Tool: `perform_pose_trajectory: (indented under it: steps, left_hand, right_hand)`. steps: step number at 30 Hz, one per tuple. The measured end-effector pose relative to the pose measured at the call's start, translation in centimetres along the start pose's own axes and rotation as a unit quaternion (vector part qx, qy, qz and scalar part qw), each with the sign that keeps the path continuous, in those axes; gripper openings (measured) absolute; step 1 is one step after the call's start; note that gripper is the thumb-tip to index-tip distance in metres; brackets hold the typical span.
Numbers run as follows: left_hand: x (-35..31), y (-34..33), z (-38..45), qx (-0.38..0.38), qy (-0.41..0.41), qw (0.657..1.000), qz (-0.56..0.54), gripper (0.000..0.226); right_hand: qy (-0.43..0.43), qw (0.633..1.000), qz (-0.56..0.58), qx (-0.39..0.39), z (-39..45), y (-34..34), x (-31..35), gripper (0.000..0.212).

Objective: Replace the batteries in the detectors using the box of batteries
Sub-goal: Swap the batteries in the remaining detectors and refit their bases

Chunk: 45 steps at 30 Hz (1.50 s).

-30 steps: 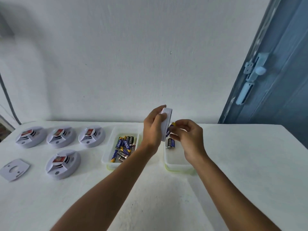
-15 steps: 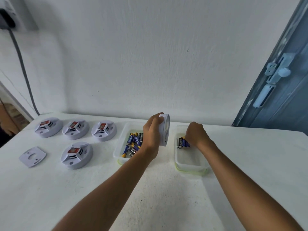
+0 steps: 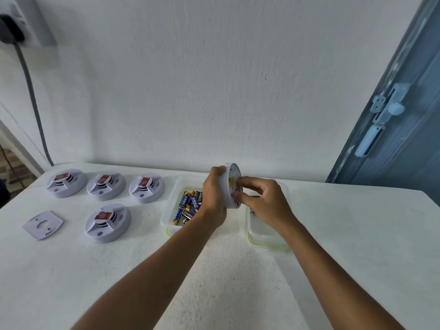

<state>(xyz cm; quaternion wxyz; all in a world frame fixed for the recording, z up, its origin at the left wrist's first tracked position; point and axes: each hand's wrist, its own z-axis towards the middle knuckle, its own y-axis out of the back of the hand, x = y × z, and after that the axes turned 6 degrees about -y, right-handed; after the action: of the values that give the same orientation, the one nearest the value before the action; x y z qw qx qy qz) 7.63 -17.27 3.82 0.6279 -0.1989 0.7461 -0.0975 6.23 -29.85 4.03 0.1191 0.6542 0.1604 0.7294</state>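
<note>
1. Gripping a white detector (image 3: pixel 230 186) on edge above the tabletop's (image 3: pixel 357 234) far-middle stretch, the left hand (image 3: pixel 213 198) curls round its rim.
2. The right hand (image 3: pixel 259 198) has its fingers bent against the detector's open back; whether they pinch a battery I cannot tell.
3. A box of batteries (image 3: pixel 170 210) sits under the left hand, a second box (image 3: pixel 266 236) beneath the right.
4. Four detectors (image 3: pixel 107 221) and a mounting plate (image 3: pixel 43 224) lie toward the left edge.

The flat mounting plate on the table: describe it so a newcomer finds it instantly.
Start at the white table and go to its left end, where four round detectors sit. The flat mounting plate lies left of the front detector, nearest the table's edge. Unlike the domed, red-labelled detectors, it is thin, squarish, with a central cut-out.
</note>
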Motion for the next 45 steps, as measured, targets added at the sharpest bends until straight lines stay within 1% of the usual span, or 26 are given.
perform_pose_trajectory:
  steps: [2,4,11,14,16,19,21,23,24,25,26,27,28,30,32,35,39,41,43,45]
  left_hand:
    - [-0.1,0.0,-0.1,0.002,0.005,1.000,-0.022,0.038]
    - [-0.1,0.1,0.0,0.007,0.006,0.999,-0.034,0.038]
    - [-0.3,-0.2,-0.1,-0.006,0.008,1.000,-0.025,0.036]
    - [-0.6,-0.2,0.0,-0.014,0.024,0.998,-0.062,0.033]
    - [-0.9,0.0,0.2,-0.009,0.035,0.994,-0.100,0.034]
    - [-1.2,0.3,0.6,0.007,0.054,0.991,-0.122,0.039]
    - [-1.2,0.2,0.5,0.016,0.055,0.991,-0.123,0.042]
    - [-1.1,0.3,0.7,0.010,0.048,0.992,-0.119,0.036]
    - [-1.0,0.5,0.8,-0.002,0.045,0.993,-0.112,0.033]
    - [-0.9,0.8,1.0,-0.011,0.043,0.993,-0.106,0.032]
    - [-0.9,1.1,1.1,-0.018,0.044,0.994,-0.102,0.031]
    - [-0.7,1.5,1.3,-0.021,0.047,0.993,-0.102,0.032]
    - [-0.6,1.7,1.3,-0.023,0.052,0.993,-0.102,0.032]
    - [-0.3,2.4,1.2,-0.023,0.055,0.993,-0.102,0.034]
    - [-0.1,2.8,1.0,-0.023,0.054,0.993,-0.101,0.035]
    - [0.1,3.2,0.8,-0.030,0.053,0.994,-0.096,0.032]
    - [0.0,4.3,0.9,-0.028,0.047,0.993,-0.100,0.033]
    - [-0.2,5.0,1.0,-0.025,0.041,0.994,-0.101,0.033]
    - [-0.6,5.7,1.0,-0.021,0.035,0.994,-0.105,0.033]
    - [-1.2,6.7,1.2,-0.020,0.029,0.993,-0.115,0.034]
  right_hand:
    - [0.004,1.000,0.001,0.002,-0.1,0.0,0.0,0.031]
    - [0.014,1.000,0.007,-0.001,-0.3,0.0,0.0,0.032]
    - [0.061,0.997,-0.014,-0.046,-0.7,-0.8,0.0,0.032]
    - [0.112,0.990,-0.012,-0.081,-1.2,-1.4,-0.3,0.030]
    - [0.158,0.985,-0.018,-0.065,-1.5,-1.4,-0.6,0.032]
    - [0.221,0.972,-0.075,-0.036,-1.4,-0.7,-1.2,0.028]
    - [0.231,0.968,-0.068,-0.063,-1.1,-0.2,-1.3,0.022]
    - [0.184,0.975,-0.009,-0.121,-0.4,0.6,-0.9,0.010]
    - [0.146,0.978,0.002,-0.151,0.3,1.2,-0.9,0.005]
    - [0.097,0.980,-0.015,-0.172,1.0,2.0,-1.0,0.006]
    - [0.034,0.983,-0.063,-0.171,2.1,2.8,-1.4,0.009]
    - [-0.030,0.978,-0.138,-0.153,3.0,3.6,-1.9,0.009]
    - [-0.083,0.961,-0.228,-0.130,3.8,4.2,-2.3,0.007]
    - [-0.143,0.912,-0.376,-0.079,4.6,4.3,-2.5,0.005]
    - [-0.158,0.878,-0.451,-0.038,4.8,3.4,-2.0,0.007]
    - [-0.159,0.857,-0.490,-0.017,5.3,1.9,-1.6,0.014]
    - [-0.181,0.867,-0.465,0.011,6.0,1.1,-2.7,0.012]
    - [-0.194,0.872,-0.448,0.015,6.1,1.3,-3.1,0.019]
    - [-0.205,0.874,-0.442,0.008,6.0,1.6,-2.7,0.025]
    - [-0.185,0.876,-0.445,-0.017,6.0,1.3,-1.7,0.020]
